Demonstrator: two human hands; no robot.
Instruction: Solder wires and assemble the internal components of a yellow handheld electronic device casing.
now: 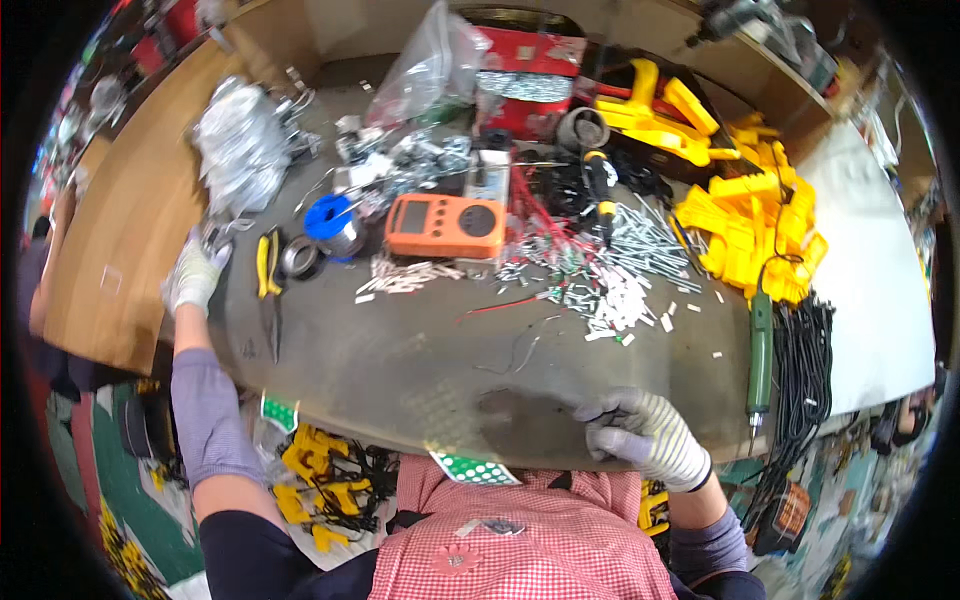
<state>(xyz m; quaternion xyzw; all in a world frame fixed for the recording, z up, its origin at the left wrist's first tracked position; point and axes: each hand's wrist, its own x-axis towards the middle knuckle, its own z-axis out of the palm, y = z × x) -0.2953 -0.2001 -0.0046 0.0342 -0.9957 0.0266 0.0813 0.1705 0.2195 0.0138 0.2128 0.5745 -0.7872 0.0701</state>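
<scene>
My left hand (195,272), in a pale glove, reaches to the left side of the bench. Its fingers close around a small shiny piece too blurred to make out, just below a clear plastic bag of metal parts (240,145). Yellow-handled pliers (268,268) lie to its right, beside a roll of grey wire (299,258) and a blue spool of solder wire (335,228). Near the front edge hovers my right hand (645,435) in a striped glove. Its fingers are loosely bent and apart from the thumb, somewhat blurred, with nothing visible between them.
An orange multimeter (445,226) lies mid-bench. Beside it are screws (645,245), white connectors (618,300) and red wires (530,205). Yellow plastic housings (750,230) pile up at right, above a green electric screwdriver (760,355) and black cables (803,360). A red box (530,105) stands behind.
</scene>
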